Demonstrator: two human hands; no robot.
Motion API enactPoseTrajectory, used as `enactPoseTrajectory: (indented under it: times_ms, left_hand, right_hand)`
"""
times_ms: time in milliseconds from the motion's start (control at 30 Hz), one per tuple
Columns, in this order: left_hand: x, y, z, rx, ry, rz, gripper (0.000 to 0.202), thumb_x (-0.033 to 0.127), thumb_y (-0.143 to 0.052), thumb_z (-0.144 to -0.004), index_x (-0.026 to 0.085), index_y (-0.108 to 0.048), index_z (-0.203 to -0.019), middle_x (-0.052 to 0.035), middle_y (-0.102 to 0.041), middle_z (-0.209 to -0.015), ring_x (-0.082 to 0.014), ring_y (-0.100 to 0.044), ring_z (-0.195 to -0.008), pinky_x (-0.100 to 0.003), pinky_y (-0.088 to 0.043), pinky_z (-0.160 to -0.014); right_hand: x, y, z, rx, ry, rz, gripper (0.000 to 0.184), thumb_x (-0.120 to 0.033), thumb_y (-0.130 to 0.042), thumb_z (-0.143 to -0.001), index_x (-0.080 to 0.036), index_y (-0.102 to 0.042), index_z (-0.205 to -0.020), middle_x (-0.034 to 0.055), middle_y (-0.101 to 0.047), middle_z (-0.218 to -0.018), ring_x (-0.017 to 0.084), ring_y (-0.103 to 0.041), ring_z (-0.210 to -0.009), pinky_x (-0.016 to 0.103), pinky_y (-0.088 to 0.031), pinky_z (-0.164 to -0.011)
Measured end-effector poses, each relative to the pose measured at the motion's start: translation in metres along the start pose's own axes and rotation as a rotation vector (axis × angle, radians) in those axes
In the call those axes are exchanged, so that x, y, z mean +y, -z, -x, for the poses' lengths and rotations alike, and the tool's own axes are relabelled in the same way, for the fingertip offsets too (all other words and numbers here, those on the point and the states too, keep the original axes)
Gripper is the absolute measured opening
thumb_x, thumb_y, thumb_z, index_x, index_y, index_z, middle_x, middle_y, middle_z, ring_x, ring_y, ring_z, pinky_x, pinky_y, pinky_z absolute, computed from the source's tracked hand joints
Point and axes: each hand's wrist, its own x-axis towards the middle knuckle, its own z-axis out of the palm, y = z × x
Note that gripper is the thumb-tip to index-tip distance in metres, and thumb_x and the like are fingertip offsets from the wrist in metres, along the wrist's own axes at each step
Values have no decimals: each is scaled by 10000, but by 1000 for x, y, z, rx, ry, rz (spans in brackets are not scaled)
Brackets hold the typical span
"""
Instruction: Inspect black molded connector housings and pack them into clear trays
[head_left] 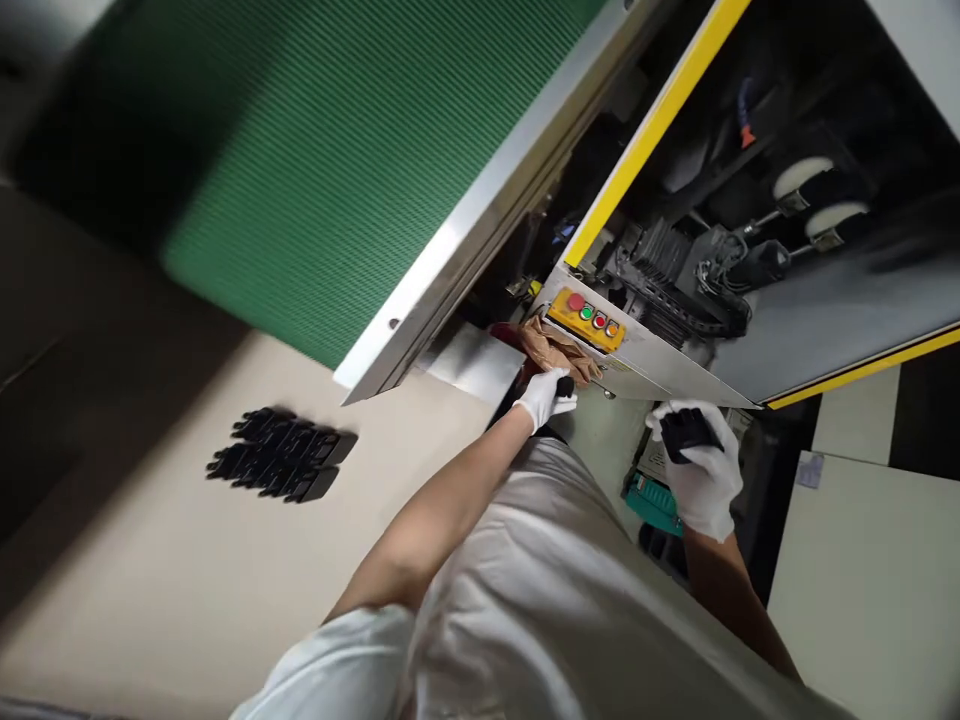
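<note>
My left hand [546,397], in a white glove, is closed on a small black part [565,386] just below crumpled brown paper [559,350]. My right hand [701,468], also gloved in white, grips a larger black part [686,433] in front of my body. Both hands hover below the machine's yellow button panel [587,318], which carries red and green buttons. The view is tilted and partly blurred.
Rows of black parts [281,455] lie on the beige table [187,580] at left. A green ribbed conveyor belt [352,150] with a metal rail [480,210] runs diagonally above. The open machine [720,260] shows cables and a yellow-edged frame. A teal object [654,503] sits low at right.
</note>
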Motion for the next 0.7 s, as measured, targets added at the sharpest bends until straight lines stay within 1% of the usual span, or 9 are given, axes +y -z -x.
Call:
enactPoseTrajectory:
  times_ms: [100, 200, 333, 400, 433, 500, 567, 667, 700]
  left_hand:
    - [-11, 5, -13, 105, 60, -40, 474, 526, -814, -750, 197, -570, -988, -88, -663, -960, -250, -688, -872, -391, -592, -784]
    - [-29, 42, 10, 152, 74, -77, 437, 470, -849, -728, 193, -575, -926, -88, -660, -930, -233, -672, -870, -370, -568, -800]
    - [-39, 112, 96, 147, -80, -51, 401, 376, -918, -635, 182, -606, -794, -43, -632, -761, -162, -623, -704, -309, -551, -749]
    - [-31, 136, 146, 216, -255, -82, 389, 428, -933, -626, 185, -662, -763, -48, -638, -720, -171, -603, -665, -321, -548, -708]
    - [-23, 141, 170, 267, -402, -195, 372, 497, -895, -693, 191, -709, -795, -70, -679, -761, -194, -627, -699, -337, -556, -717]
    - [2, 143, 210, 563, -676, -393, 363, 549, -806, -804, 208, -771, -920, -81, -752, -883, -235, -688, -794, -369, -578, -775]
    - [45, 139, 239, 1047, -995, -543, 284, 491, -764, -848, 214, -778, -905, -51, -767, -915, -228, -697, -834, -357, -575, -815]
    - [144, 149, 265, 1748, -1427, -700, 202, 312, -651, -910, 166, -786, -947, -51, -767, -952, -207, -690, -915, -353, -535, -955]
    - [181, 157, 269, 1838, -1445, -734, 266, 294, -626, -927, 123, -787, -1052, -88, -773, -1020, -214, -689, -937, -367, -532, -976]
  right_hand:
    - [1, 1, 30, 85, -34, 11, 382, -208, -592, -625, -220, -763, -967, 55, -735, -926, 255, -732, -858, 394, -592, -752]
    - [12, -9, 34, 24, -156, 22, 367, -202, -633, -636, -218, -755, -981, 59, -755, -942, 246, -726, -861, 355, -579, -725]
    - [54, -30, 6, -247, -305, 110, 322, -245, -703, -720, -215, -737, -1039, 61, -762, -981, 222, -701, -865, 308, -566, -708]
    - [84, -37, -23, -404, -279, 179, 302, -283, -718, -761, -212, -736, -1054, 63, -763, -1001, 227, -705, -893, 317, -586, -750]
    - [100, -40, -41, -471, -239, 211, 292, -300, -723, -776, -208, -738, -1053, 69, -765, -1010, 236, -712, -916, 326, -598, -780]
    - [132, -49, -83, -563, -144, 221, 289, -336, -733, -791, -199, -746, -1045, 82, -773, -1009, 253, -731, -934, 338, -619, -812]
    - [156, -62, -124, -637, -81, 173, 304, -369, -740, -800, -191, -746, -1045, 94, -780, -1003, 260, -750, -923, 340, -638, -808]
    - [168, -81, -167, -766, -16, 132, 330, -367, -735, -794, -177, -744, -1064, 114, -785, -1023, 265, -768, -929, 338, -656, -806]
    - [168, -85, -177, -804, 11, 143, 337, -347, -729, -786, -173, -744, -1075, 120, -786, -1045, 267, -771, -946, 341, -659, -822]
